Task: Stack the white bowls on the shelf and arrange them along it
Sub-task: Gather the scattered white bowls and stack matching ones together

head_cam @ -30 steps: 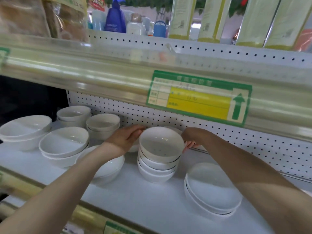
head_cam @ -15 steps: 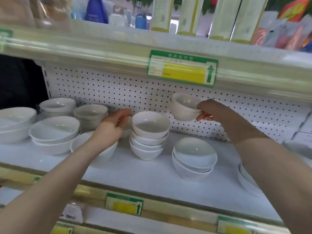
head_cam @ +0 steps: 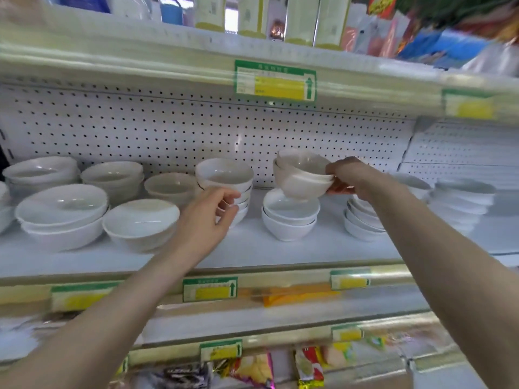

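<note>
- My right hand pinches two nested white bowls by the rim, at 12 o'clock over a short stack on the shelf.
- My left hand curls before the tall stack at 9 o'clock; I cannot tell if it grips.

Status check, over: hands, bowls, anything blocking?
Right hand grips lifted bowls, tilted, over short stack. Left hand curled by tall stack, grip unclear. Nothing seen blocking the set-down.

View: a single wide-angle camera is worn on the head.
Facing: the shelf is faced head-on, tilted slightly downward.
Nearness: the shelf is seen from close by.
Overlap: only one view is given.
</note>
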Available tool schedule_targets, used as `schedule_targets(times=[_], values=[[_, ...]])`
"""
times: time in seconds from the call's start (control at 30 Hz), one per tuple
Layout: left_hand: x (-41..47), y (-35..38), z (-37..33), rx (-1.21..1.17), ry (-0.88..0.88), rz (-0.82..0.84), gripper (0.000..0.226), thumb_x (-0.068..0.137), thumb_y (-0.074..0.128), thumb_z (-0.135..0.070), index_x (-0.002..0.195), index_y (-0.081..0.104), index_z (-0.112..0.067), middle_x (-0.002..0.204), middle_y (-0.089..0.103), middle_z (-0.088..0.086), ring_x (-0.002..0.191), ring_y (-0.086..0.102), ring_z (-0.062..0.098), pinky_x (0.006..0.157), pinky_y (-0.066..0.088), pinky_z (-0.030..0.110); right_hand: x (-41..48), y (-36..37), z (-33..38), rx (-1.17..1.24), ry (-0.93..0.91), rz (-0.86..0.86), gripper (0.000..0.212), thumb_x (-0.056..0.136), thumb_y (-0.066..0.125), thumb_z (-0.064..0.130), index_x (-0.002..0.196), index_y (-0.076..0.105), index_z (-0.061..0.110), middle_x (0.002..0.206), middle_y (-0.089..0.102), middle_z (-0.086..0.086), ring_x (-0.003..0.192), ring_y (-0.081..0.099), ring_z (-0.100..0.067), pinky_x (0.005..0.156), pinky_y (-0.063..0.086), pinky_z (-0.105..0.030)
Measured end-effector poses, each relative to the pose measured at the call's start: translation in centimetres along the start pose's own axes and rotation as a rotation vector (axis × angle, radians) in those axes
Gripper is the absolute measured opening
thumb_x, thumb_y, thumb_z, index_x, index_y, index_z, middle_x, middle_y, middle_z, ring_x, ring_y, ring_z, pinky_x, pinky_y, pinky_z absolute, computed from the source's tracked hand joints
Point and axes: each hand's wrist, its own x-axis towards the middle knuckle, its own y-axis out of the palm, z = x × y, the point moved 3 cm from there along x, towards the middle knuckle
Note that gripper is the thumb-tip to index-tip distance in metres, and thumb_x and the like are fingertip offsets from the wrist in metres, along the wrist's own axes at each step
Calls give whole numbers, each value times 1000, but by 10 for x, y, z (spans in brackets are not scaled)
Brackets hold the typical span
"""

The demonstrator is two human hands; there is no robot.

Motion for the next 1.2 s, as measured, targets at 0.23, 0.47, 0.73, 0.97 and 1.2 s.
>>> schedule_targets(times=[0.23, 0.47, 0.73, 0.97, 1.2], values=[[7, 53, -10, 35, -75, 305, 56, 93, 60, -43, 141, 47, -20, 132, 58, 0, 115, 58, 15, 96, 50, 35, -4, 10, -9, -87, -19, 17, 13, 80, 46, 7, 80, 59, 4, 56, 66, -17, 41, 59, -17, 39, 42, -16], [27, 100, -7, -69, -219, 316, 62, 81, 66, -56, 128, 48, -19, 127, 60, -1, 115, 57, 19, 92, 50, 41, 3, 23, -20, -172, -49, 94, 11, 84, 49, 9, 79, 58, 7, 66, 69, -20, 49, 60, -17, 48, 43, -20], [33, 120, 0, -199, -279, 255, 91, 56, 69, -71, 132, 50, -25, 130, 62, -8, 116, 60, 14, 95, 51, 39, 8, 18, -25, -321, -64, 228, 25, 89, 47, 26, 104, 60, 10, 76, 75, -9, 62, 54, -16, 60, 39, -25], [35, 125, -1, -257, -279, 243, 83, 59, 82, -57, 131, 52, -27, 129, 62, -11, 117, 59, 9, 93, 49, 30, 22, 24, -12, -616, -208, 122, 42, 98, 28, 50, 86, 55, 19, 70, 61, 5, 97, 53, -24, 77, 38, -29], [34, 125, -3, -277, -335, 212, 97, 54, 72, -72, 134, 45, -24, 132, 58, -9, 118, 56, 11, 97, 48, 33, 32, 27, -4, -669, -226, 74, 35, 94, 38, 28, 63, 44, 14, 63, 48, 0, 70, 50, -22, 52, 31, -26]])
